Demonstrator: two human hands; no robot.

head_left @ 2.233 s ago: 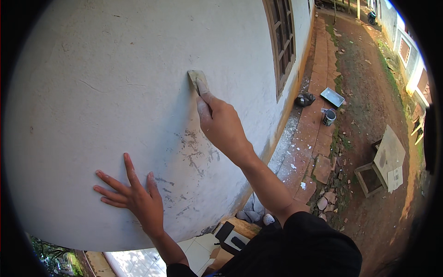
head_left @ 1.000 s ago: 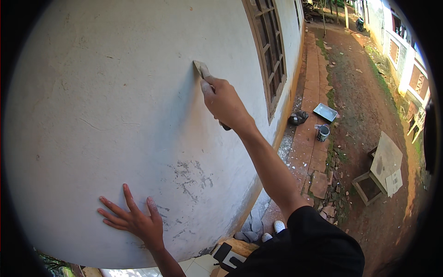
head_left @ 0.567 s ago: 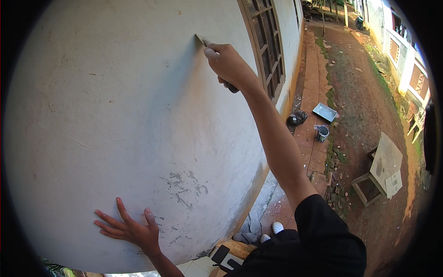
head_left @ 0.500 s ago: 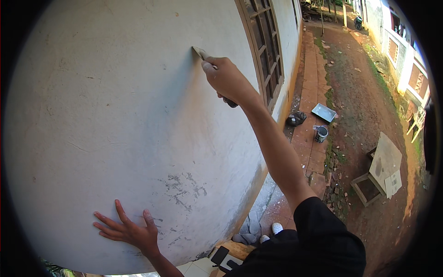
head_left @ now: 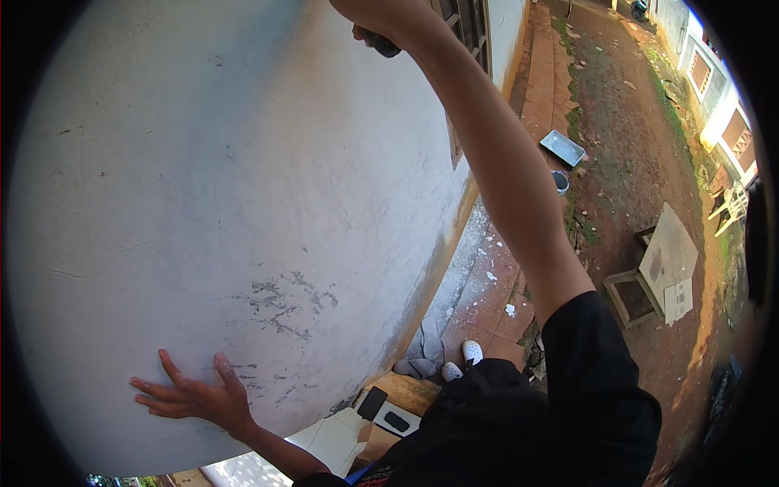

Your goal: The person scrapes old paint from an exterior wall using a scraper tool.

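Note:
A white painted wall (head_left: 211, 195) fills the left and middle of the view, with rough grey patches (head_left: 292, 300) low down where the paint is worn away. My left hand (head_left: 199, 399) rests on the lower wall, its fingers spread out flat and holding nothing. High on the wall, at the top edge of the view, my right hand (head_left: 381, 15) is closed around a scraper. Only the dark handle end (head_left: 378, 42) of that scraper shows below my fist; its blade is out of view.
A brown-framed window (head_left: 471, 32) lies beyond my right arm. On the ground to the right are a paint tray (head_left: 562, 148), a paint can (head_left: 560, 182) and a wooden stand with a board (head_left: 667, 260). White flakes (head_left: 492, 276) dot the paving near grey cloth-like pieces (head_left: 422, 349) and my white shoes (head_left: 471, 352).
My right hand with the scraper has gone up to the view's top edge, taking the blade out of sight. My left hand stays spread on the wall; the view has shifted.

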